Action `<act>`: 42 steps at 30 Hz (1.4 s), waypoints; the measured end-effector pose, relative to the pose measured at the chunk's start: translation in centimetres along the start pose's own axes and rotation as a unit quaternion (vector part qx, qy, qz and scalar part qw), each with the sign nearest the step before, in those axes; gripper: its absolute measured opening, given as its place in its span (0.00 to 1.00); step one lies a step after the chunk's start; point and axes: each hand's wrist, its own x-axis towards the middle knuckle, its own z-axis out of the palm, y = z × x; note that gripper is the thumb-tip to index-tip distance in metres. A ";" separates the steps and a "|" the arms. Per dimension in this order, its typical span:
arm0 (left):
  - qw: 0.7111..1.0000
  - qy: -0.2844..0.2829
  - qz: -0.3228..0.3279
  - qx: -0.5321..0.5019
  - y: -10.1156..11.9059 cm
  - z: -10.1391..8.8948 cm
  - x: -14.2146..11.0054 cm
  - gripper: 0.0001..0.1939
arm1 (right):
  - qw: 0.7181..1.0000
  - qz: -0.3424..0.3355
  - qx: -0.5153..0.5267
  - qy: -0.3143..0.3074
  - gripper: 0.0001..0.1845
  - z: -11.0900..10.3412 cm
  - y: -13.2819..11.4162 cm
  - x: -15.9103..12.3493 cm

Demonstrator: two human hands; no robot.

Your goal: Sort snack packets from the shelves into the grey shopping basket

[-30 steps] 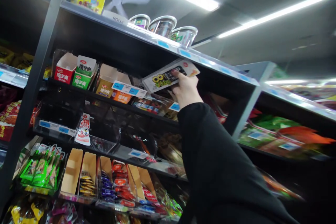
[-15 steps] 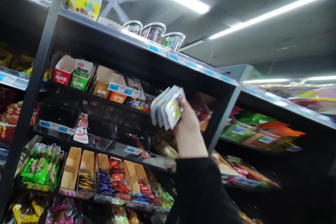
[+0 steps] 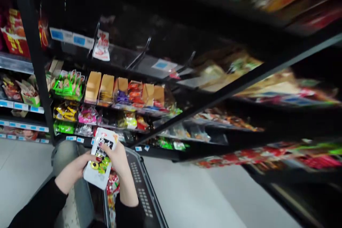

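Observation:
Between my two hands is a white snack packet (image 3: 100, 181) with black lettering and a green and yellow picture, tilted and face up. My right hand (image 3: 117, 156) grips its upper right side, thumb across the front. My left hand (image 3: 76, 169) closes on its left edge with the thumb over the front. Whether more packets lie beneath the top one is hidden. Under my right forearm, a dark shopping basket (image 3: 141, 181) holds red and colourful packages (image 3: 113, 181).
Ahead stand dark shelves with open cardboard boxes (image 3: 93, 87), green snack bags (image 3: 68, 85) and yellow packets (image 3: 65, 111). A slanting black post (image 3: 197, 108) divides the shelving. My leg (image 3: 82, 196) is beside the basket, over a pale floor (image 3: 187, 196).
My right hand has drawn several white packets off the upper shelf and brought them down over the basket. My left hand has come into view and taken hold too. The view has tilted downward.

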 end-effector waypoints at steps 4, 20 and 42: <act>0.996 0.092 0.006 -0.015 -1.7 -0.4 0.1 0.29 | 0.967 -0.090 -0.172 0.167 0.25 0.6 1.8 -0.9; 0.987 0.153 0.044 0.011 -3.2 -1.3 0.3 0.27 | 0.975 0.041 0.093 0.199 0.18 1.3 7.1 -4.8; 0.988 0.153 0.022 -0.021 -3.2 -1.1 0.3 0.28 | 0.934 0.010 0.220 0.282 0.15 -1.0 7.7 -5.6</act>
